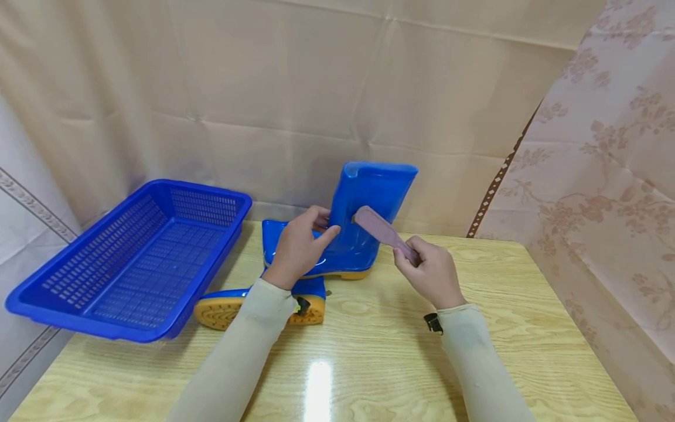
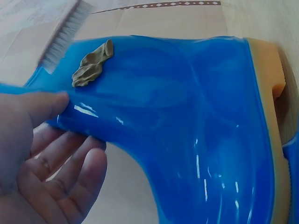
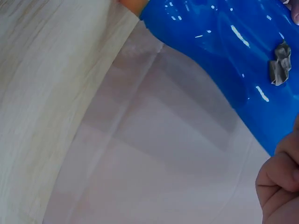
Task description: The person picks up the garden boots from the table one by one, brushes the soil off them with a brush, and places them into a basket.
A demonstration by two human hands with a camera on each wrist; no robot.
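Note:
A blue rain boot (image 1: 371, 184) with an orange sole stands upright on the table. My left hand (image 1: 297, 246) holds its shaft by the edge, thumb on the near face and fingers behind. Stuck to the shaft is a grey-brown, mud-like lump (image 2: 93, 65). My right hand (image 1: 432, 274) grips the handle of a pinkish brush (image 1: 377, 225). In the left wrist view the pale bristles hang close to the boot top, apart from the lump. The right wrist view shows only part of the right hand (image 3: 282, 179); the brush is outside it.
A second blue boot lies on its side, its orange sole (image 1: 218, 310) facing me, partly behind my left forearm. To the left stands a blue perforated plastic basket (image 1: 158, 334). Beige curtain (image 1: 285, 105) hangs behind the wood-grain table (image 1: 379, 363), with patterned cloth (image 1: 622, 176) at the right.

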